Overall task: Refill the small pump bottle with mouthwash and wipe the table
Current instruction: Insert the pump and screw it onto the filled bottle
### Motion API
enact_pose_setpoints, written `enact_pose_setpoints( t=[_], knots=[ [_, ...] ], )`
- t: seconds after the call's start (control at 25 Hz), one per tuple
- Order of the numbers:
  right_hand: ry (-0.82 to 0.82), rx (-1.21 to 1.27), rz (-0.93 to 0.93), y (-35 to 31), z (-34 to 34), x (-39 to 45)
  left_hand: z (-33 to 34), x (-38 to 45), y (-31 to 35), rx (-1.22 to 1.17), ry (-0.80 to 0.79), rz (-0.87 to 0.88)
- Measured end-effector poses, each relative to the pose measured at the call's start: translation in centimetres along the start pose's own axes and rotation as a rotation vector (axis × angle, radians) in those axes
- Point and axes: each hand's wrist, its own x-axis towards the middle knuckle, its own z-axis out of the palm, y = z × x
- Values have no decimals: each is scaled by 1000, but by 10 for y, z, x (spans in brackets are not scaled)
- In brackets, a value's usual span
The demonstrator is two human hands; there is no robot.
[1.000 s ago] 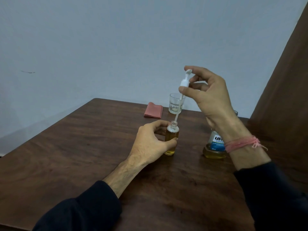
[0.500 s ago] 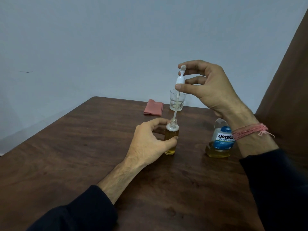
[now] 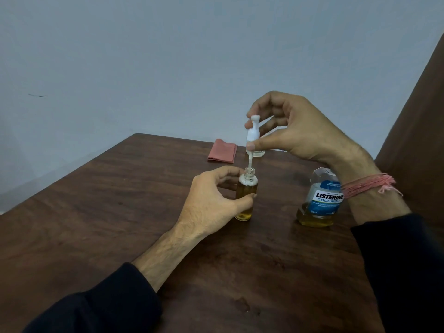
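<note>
The small clear pump bottle (image 3: 247, 191), nearly full of amber mouthwash, stands upright on the dark wooden table (image 3: 96, 224). My left hand (image 3: 213, 203) grips its body. Above it my right hand (image 3: 293, 131) pinches the white pump head (image 3: 252, 133); the pump's thin tube reaches down into the bottle's open neck. The Listerine mouthwash bottle (image 3: 319, 200), with a low amber level and a blue label, stands to the right, partly behind my right wrist. A folded pink cloth (image 3: 222, 151) lies at the table's far side.
A small drinking glass (image 3: 256, 153) stands at the far edge beside the cloth, mostly hidden by the pump and my right thumb. A grey wall rises behind the table. A brown panel (image 3: 418, 116) borders the right side.
My right hand has lowered the pump, and its tube has slid further into the bottle neck. My left hand and the bottle have stayed put.
</note>
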Motion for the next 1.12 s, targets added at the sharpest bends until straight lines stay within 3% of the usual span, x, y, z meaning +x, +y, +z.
enact_pose_setpoints(
  t=[0.56, 0.88, 1.12],
  knots=[
    [-378, -344, 149, -11, 12, -4, 0, 2, -4, 27, 19, 29],
    [-409, -413, 176, -14, 11, -4, -1, 1, -1, 18, 18, 31],
    [-405, -643, 225, -15, 20, -5, -1, 0, -1, 33, 26, 47]
  ],
)
